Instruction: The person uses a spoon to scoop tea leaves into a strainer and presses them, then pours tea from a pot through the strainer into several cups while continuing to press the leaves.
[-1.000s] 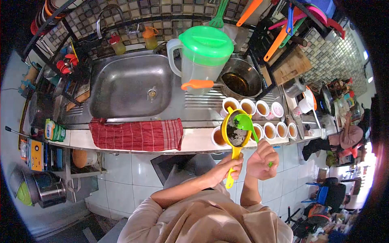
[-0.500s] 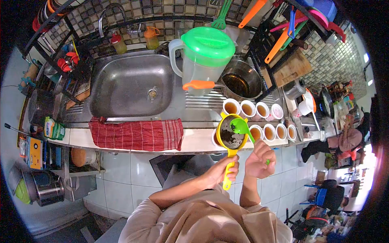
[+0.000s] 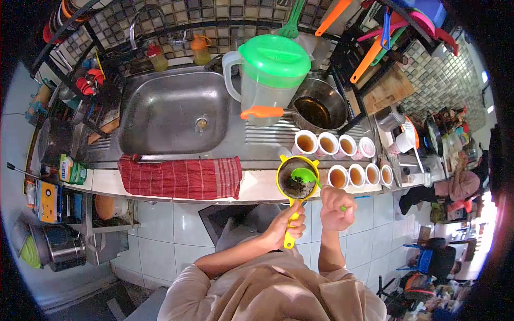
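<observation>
My left hand [image 3: 286,226] is closed around the handle of a yellow strainer [image 3: 280,174], held level at the counter's front edge. Dark wet grounds or leaves, too small to tell which, lie in its mesh. My right hand [image 3: 337,208] is shut on a green spoon [image 3: 303,174], whose bowl rests inside the strainer among the dark bits. To the right of the strainer stand two rows of white cups, such as this front cup [image 3: 338,176] and this back cup [image 3: 305,142], holding brown liquid. Whatever is under the strainer is hidden by it.
A pitcher with a green lid [image 3: 274,61] stands behind the cups, beside a steel pot [image 3: 320,104] with dark liquid and an orange handle. The sink [image 3: 171,112] is at left, a red cloth [image 3: 179,177] on its front edge. Another person [image 3: 461,182] is at far right.
Both hands have moved a little left, carrying the strainer and spoon with them. The spoon's bowl now sits lower in the strainer, nearer its middle.
</observation>
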### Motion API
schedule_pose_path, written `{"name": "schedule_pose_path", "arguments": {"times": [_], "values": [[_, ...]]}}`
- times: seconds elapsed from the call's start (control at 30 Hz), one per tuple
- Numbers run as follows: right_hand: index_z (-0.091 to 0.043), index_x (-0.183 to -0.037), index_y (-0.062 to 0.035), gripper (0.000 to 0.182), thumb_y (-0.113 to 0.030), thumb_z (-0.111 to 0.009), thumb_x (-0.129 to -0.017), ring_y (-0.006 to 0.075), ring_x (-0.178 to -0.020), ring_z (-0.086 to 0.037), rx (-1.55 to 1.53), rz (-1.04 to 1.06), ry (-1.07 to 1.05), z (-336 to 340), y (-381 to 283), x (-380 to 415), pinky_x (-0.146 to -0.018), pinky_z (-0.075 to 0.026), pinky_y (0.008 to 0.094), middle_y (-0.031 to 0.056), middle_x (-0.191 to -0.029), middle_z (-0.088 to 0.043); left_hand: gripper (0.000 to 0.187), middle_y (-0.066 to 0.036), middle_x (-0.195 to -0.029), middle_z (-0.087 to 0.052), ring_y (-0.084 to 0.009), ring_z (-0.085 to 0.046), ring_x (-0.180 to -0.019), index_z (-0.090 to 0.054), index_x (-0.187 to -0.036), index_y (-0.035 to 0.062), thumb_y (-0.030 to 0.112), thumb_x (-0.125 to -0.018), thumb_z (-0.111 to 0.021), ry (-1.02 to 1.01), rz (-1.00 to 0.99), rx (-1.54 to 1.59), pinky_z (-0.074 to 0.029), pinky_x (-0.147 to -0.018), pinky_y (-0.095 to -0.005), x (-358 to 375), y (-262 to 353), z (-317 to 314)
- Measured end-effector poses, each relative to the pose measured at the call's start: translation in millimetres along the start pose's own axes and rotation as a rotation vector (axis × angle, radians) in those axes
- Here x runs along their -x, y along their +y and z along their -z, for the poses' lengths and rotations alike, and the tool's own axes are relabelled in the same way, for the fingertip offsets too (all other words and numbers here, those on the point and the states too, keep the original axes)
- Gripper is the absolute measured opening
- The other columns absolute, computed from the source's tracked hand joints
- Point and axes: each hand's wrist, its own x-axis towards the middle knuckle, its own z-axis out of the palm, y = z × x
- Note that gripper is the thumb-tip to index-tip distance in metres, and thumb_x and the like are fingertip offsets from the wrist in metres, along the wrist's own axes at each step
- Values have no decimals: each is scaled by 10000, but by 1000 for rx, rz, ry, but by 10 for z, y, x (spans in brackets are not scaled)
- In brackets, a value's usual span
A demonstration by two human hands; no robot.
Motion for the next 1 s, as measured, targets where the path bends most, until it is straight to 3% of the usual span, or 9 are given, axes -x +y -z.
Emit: {"name": "schedule_pose_path", "arguments": {"times": [0.1,0.33,0.43,0.57,0.7,0.8,0.87,1.0], "values": [[-241,-463,-76,486,-375,-416,-803,146,-356,-242,-37,-88,-100,-31,-27,-108,-380,-180,283,23,-402,-268,315,71,-553,-255,-27,-229,-420,-366,-791,144,450,-860,-393,-25,-7,-3,-200,-393,-169,3,-11,9],[-291,-478,-69,461,-346,-377,-837,164,-377,-294,22,-339,-341,40,50,-421,-396,-233,303,0,-428,-308,313,70,-552,-248,-28,-218,-415,-358,-781,147,446,-870,-366,8,9,-3,-202,-396,-171,12,-9,7],[-257,-472,-78,422,-255,-406,-825,113,-389,-225,-3,-617,-535,30,87,-568,-392,-184,255,-7,-438,-257,314,70,-550,-245,-29,-213,-412,-356,-777,149,447,-872,-358,22,23,0,-202,-397,-173,11,1,1],[-259,-479,-78,403,-212,-402,-831,96,-391,-201,-164,-819,-527,-15,209,-740,-393,-164,249,-21,-449,-234,316,71,-546,-239,-30,-207,-410,-354,-770,151,449,-875,-346,42,37,-12,-201,-395,-173,10,15,-6],[-256,-484,-82,408,-227,-403,-837,89,-397,-201,-164,-834,-581,-87,271,-784,-397,-163,243,-22,-458,-233,318,72,-543,-233,-30,-201,-412,-353,-768,152,452,-875,-345,63,28,-28,-197,-392,-171,14,17,-33],[-313,-539,-83,362,-234,-432,-847,66,-468,-214,-195,-903,-476,-149,319,-743,-428,-181,234,-44,-526,-248,319,73,-542,-229,-29,-198,-415,-352,-766,152,452,-875,-345,69,18,-39,-193,-391,-168,14,20,-48],[-322,-549,-74,367,-244,-418,-859,61,-468,-220,-162,-858,-297,-207,374,-712,-425,-187,225,-44,-525,-254,322,72,-542,-225,-29,-197,-417,-350,-764,152,455,-874,-347,75,15,-45,-191,-391,-167,19,25,-58],[-328,-547,-75,367,-238,-411,-865,53,-469,-230,-24,-807,-228,-338,378,-672,-422,-195,218,-46,-524,-265,324,71,-541,-223,-30,-199,-418,-349,-763,152,457,-873,-350,81,11,-50,-188,-389,-169,10,22,-34]]}}
